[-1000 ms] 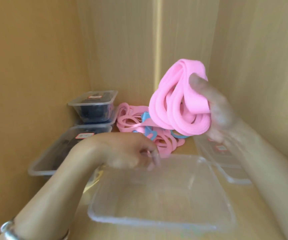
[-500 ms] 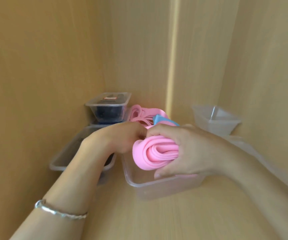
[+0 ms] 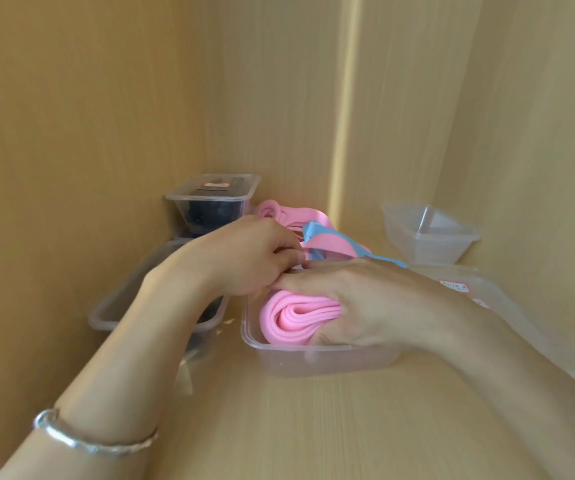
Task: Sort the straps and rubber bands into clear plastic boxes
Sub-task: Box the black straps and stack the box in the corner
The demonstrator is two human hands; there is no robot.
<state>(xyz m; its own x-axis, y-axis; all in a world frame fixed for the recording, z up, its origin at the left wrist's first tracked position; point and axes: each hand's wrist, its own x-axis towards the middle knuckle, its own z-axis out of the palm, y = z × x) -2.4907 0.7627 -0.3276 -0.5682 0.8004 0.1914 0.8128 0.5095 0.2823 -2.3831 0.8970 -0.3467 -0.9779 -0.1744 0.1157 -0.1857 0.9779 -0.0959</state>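
Observation:
A coiled bundle of pink rubber bands [image 3: 296, 315] lies inside a clear plastic box [image 3: 313, 358] in the middle of the wooden shelf. My right hand [image 3: 362, 299] covers the bundle from the right, fingers and thumb curled round it. My left hand [image 3: 244, 258] sits at the box's back left corner with its fingers curled; what they hold is hidden. Behind both hands a loose heap of pink and blue bands [image 3: 317, 233] lies against the back wall.
Two clear boxes with dark contents stand at the left, one small at the back [image 3: 213, 206], one long [image 3: 113, 313] beside my left forearm. An upturned clear box [image 3: 428, 233] and flat lids [image 3: 487, 292] lie at the right. Wooden walls close in on three sides.
My right hand has brought the pink bundle down from the air into the clear box and now presses it lower. The view has shifted closer; my left hand stays at the box's back corner.

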